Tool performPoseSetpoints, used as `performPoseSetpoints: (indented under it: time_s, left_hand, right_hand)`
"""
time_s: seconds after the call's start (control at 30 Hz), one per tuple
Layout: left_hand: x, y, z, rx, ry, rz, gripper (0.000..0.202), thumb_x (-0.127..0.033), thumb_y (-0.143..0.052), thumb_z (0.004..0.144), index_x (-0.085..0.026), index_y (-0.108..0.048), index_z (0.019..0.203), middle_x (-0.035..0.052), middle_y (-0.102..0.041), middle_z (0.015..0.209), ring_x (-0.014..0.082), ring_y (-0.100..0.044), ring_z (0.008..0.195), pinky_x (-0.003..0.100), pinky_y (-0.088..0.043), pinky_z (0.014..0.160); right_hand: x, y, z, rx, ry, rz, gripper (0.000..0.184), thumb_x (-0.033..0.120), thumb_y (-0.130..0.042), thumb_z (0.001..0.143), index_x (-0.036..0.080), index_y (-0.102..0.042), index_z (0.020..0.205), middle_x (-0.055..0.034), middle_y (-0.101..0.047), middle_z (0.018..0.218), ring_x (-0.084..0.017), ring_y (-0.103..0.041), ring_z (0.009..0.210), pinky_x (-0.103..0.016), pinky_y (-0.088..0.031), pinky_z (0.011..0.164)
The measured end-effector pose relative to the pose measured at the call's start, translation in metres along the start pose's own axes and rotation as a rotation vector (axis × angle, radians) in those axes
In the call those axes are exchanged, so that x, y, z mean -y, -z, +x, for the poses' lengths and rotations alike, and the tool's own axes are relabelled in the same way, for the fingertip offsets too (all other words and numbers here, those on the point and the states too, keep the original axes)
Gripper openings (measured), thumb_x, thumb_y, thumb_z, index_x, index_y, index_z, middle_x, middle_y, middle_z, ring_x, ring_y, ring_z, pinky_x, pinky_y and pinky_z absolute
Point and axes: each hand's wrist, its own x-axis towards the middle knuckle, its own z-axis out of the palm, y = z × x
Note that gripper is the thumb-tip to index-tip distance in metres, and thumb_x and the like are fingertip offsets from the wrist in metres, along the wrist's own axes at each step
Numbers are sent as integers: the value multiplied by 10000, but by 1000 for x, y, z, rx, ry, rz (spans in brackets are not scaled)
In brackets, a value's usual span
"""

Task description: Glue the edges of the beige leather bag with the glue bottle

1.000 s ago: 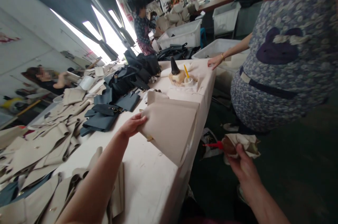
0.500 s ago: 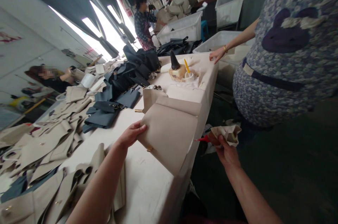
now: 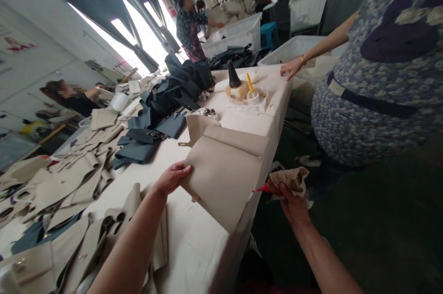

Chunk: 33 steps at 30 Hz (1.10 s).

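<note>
Pinching beige panel, likely light, bendy, best held by edges, at the surface's right edge: left hand; fingers clamped round wrapped bottle: right hand.

Wrap hides most of bottle; co-worker cropped.

A beige panel is slanting over the table, showing a gold-coloured fitting; a wrapped bottle is tilting sideways. Its red nozzle is pointing at the panel's right edge.

The beige panel looks smooth and matt, its clasp metallic.
</note>
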Motion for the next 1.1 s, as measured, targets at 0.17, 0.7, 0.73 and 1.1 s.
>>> performPoseSetpoints:
  time_s: [0.17,0.7,0.73,1.1]
  left_hand:
    - [-1,9,-4,78,-4,24,337,-321,-865,587,-129,-745,836,80,-750,780,175,-678,700,246,-535,680]
    - [-10,19,-18,68,72,145,326,-88,-680,451,-152,-750,764,34,-740,701,164,-642,635,224,-503,630]
    - [-6,19,-20,57,72,147,334,-93,-682,451,-154,-751,773,32,-739,703,166,-640,638,228,-502,634]
    - [5,25,-31,272,235,339,324,-267,-828,556,-142,-761,847,88,-753,817,221,-672,706,289,-534,686]
  right_hand:
    - [4,-1,2,5,-46,37,488,237,-860,549,232,-621,974,24,-652,891,-160,-623,852,-390,-490,853]
    - [-13,-1,-28,-70,-160,4,532,271,-867,496,284,-613,963,31,-657,965,-171,-646,900,-397,-489,916]
    - [-13,-1,-30,-77,-174,4,548,266,-872,487,280,-613,969,30,-659,960,-173,-649,896,-401,-493,913]
    - [-15,-5,-43,-72,-182,67,699,238,-888,466,244,-591,1099,-12,-664,988,-214,-645,925,-489,-485,929]
